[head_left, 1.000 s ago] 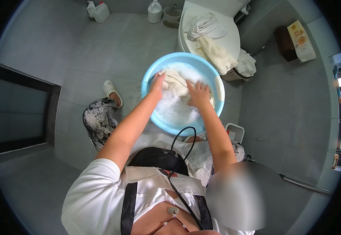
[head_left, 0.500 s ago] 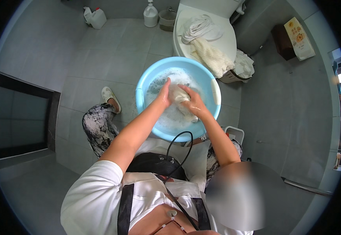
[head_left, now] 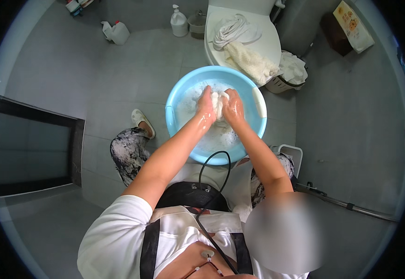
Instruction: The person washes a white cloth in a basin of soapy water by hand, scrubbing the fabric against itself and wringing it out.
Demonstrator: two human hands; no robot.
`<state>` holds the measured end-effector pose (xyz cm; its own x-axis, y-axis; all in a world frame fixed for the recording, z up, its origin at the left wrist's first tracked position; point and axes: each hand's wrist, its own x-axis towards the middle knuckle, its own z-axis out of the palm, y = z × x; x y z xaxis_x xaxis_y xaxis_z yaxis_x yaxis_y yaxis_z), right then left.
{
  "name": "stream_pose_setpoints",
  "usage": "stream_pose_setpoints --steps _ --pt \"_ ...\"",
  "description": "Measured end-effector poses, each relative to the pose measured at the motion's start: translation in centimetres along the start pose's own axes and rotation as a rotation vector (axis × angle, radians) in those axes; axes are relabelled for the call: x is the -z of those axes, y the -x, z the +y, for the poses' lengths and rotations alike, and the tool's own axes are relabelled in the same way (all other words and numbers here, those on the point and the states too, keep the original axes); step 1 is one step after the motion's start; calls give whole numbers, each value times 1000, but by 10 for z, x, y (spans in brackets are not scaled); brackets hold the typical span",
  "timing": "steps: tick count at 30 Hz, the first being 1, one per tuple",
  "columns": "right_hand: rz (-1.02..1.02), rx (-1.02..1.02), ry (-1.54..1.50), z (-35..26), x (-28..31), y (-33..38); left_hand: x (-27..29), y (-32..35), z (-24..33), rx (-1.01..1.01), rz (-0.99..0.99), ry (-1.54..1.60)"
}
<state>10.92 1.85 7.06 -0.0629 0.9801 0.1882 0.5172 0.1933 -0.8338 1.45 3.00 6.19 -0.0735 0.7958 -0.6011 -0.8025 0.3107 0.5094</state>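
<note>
**Both hands bunched on a white cloth over the blue basin**

Since the earlier frames the hands have drawn together: they were spread apart over the suds, and now they press knuckle to knuckle at the middle of the basin's far half. The left hand (head_left: 206, 106) and the right hand (head_left: 233, 106) are both clenched on a small white cloth (head_left: 219, 101), gripped between them just above the foam, likely so that soapy water falls back into the basin. The light-blue plastic basin (head_left: 174, 100) sits on the grey tiled floor (head_left: 119, 83) between the person's knees, close enough that both forearms reach it.

At 12 o'clock from the basin, a white toilet lid (head_left: 270, 44) carries a coiled white cloth (head_left: 235, 30) and a cream towel (head_left: 251, 60), kept off the wet floor. A pump bottle (head_left: 179, 22) and a white jug (head_left: 116, 32) stand at 11 o'clock by the wall. A slipper (head_left: 143, 123) lies at 9 o'clock.
</note>
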Motion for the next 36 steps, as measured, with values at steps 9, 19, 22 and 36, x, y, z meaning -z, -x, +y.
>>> stream_pose_setpoints --steps 9,19,22,36 --pt "67 409 -46 -20 -4 14 28 -21 -9 194 -364 39" --pt "-276 -85 317 63 5 -31 50 -55 22 68 -47 -62" --pt "-373 31 377 79 5 -33 54 -48 37 83 24 -1" --pt "-600 -12 401 51 -22 -11 59 -15 5 260 -108 -57"
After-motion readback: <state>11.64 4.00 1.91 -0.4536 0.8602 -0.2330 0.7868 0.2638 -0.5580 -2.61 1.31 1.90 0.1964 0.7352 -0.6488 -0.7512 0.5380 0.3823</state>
